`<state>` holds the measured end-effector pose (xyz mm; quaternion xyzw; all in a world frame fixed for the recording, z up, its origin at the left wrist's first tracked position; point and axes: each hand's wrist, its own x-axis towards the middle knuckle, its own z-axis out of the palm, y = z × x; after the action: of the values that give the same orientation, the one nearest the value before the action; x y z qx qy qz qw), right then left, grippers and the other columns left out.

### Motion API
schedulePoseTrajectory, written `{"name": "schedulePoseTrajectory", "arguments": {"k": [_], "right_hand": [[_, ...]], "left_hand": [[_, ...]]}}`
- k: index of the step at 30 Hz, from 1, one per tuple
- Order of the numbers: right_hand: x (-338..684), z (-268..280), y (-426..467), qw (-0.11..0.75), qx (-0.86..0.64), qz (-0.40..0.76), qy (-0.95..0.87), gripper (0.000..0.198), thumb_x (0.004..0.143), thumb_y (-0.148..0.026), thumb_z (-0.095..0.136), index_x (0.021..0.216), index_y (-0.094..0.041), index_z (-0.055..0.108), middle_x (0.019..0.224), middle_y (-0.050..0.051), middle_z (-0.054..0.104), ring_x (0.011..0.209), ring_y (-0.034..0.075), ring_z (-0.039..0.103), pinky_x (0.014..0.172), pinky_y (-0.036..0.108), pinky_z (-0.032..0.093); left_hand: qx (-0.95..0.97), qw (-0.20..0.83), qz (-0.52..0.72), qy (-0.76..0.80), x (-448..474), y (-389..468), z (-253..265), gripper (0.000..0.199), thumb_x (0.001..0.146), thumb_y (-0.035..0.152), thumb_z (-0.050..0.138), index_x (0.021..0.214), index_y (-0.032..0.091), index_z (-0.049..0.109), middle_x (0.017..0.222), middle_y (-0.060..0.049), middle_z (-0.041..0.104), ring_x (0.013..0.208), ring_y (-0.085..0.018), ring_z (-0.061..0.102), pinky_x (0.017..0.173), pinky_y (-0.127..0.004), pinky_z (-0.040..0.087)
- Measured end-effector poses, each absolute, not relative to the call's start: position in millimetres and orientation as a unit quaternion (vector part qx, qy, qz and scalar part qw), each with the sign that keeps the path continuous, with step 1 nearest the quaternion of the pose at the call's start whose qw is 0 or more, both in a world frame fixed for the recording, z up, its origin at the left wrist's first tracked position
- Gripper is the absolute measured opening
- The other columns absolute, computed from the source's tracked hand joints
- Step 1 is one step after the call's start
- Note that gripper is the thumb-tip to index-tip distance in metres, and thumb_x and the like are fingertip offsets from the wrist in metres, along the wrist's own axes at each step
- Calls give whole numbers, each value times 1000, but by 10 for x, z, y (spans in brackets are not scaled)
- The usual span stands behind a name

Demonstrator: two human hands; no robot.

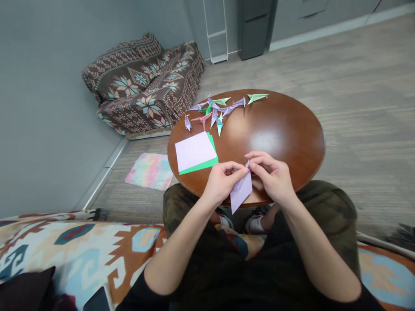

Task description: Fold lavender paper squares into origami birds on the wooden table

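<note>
Between my hands is a folded piece of lilac origami paper (241, 193), held above the near edge of the round table. It has a kite-like outline, with its long point hanging down toward my lap. My left hand (225, 178) pinches its upper left side between thumb and forefinger. At the upper tip, my right hand (271, 173) pinches the paper with thumb and fingertips. The fingers partly hide that tip. A stack of square paper (195, 151), lilac on top and green beneath, lies just left of my hands.
Several folded paper cranes (214, 113) in lilac, green, pink and blue cluster at the far left of the brown table (292, 129). One light green crane (257, 98) lies apart. A patterned armchair (145, 86) and a pastel mat (150, 171) are beyond. A phone (98, 300) lies beside me.
</note>
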<state>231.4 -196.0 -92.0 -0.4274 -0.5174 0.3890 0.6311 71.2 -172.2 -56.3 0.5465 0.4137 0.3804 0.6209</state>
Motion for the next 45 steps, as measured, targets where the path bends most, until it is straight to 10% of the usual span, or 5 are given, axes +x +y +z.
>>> {"name": "schedulePoseTrajectory", "arguments": {"k": [15,45], "right_hand": [[2296,-931,-1958,630,-419,426,-496,8,83,-27,81,78,-22,78,109,9,72,102,23,70,87,35,55],[2314,-883,-1973,618,-431,406,-517,8,84,-24,77,77,-21,77,112,12,72,111,26,69,87,37,56]], "left_hand": [[605,548,399,417,699,-1733,-608,26,78,37,82,78,12,77,73,-5,73,67,-14,59,65,-26,45],[452,722,359,382,664,-1731,-686,30,73,39,89,80,13,76,73,-1,67,65,-10,56,65,-23,40]]}}
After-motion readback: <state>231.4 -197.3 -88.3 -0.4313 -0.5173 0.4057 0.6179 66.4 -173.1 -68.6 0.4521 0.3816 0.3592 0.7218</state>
